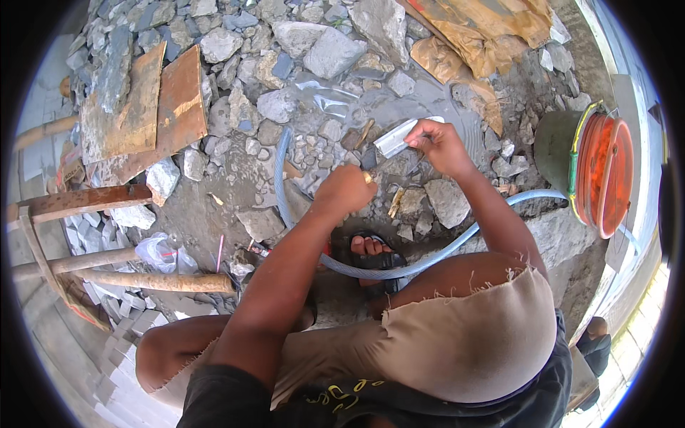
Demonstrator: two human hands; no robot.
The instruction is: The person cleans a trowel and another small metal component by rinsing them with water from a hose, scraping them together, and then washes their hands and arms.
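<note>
My left hand (344,191) is closed in a fist low over the wet, stony ground. A small yellowish end (367,177) pokes out past its fingers; the rest of what it grips is hidden. Up and to the right, my right hand (442,148) pinches the near edge of a pale grey, straight-edged flat piece (391,144) between thumb and fingers. This piece is tilted above grey, watery mud. Behind and below my left hand, a clear bluish hose (282,171) curves round over the ground and past my sandalled foot (371,250).
Broken rocks (335,53) heap up across the far side. An orange bucket (603,175) lies at right, with the hose running by it. Rusty boards (175,118) lean at far left, above wooden-handled tools (153,278). Torn brown paper (492,43) lies at far right.
</note>
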